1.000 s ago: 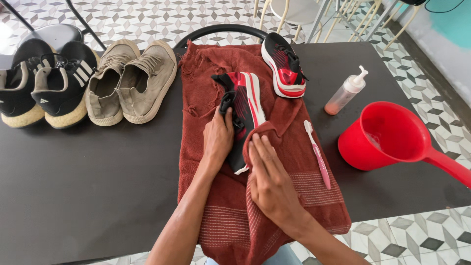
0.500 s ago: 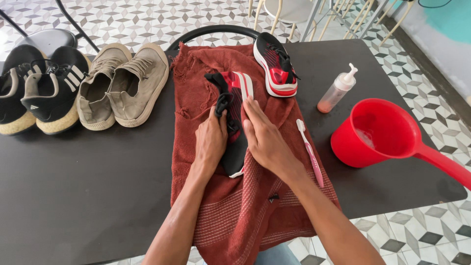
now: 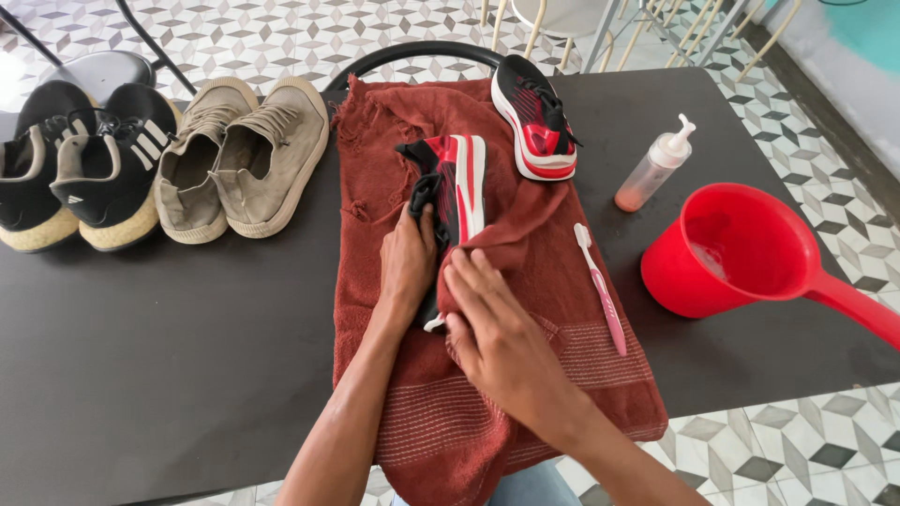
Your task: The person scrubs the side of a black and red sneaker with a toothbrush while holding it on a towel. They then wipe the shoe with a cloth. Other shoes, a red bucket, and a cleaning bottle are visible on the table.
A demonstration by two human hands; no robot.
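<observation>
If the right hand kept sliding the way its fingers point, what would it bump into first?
The right hand points up-left across the red towel. It would probably meet the left hand and the red-and-black shoe that hand holds almost at once.

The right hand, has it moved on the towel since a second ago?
Yes. The right hand has slid up the red towel toward the red and black shoe, judged against the pink toothbrush.

It looked like a café-like patio or a tiled room of a home: a dark table [image 3: 141, 375] stood on a patterned grey-and-white geometric tile floor [image 3: 281, 37], with a black chair back [image 3: 412, 52] just behind it and pale chair legs [image 3: 534, 23] beyond, near a teal wall [image 3: 844, 37].
</observation>
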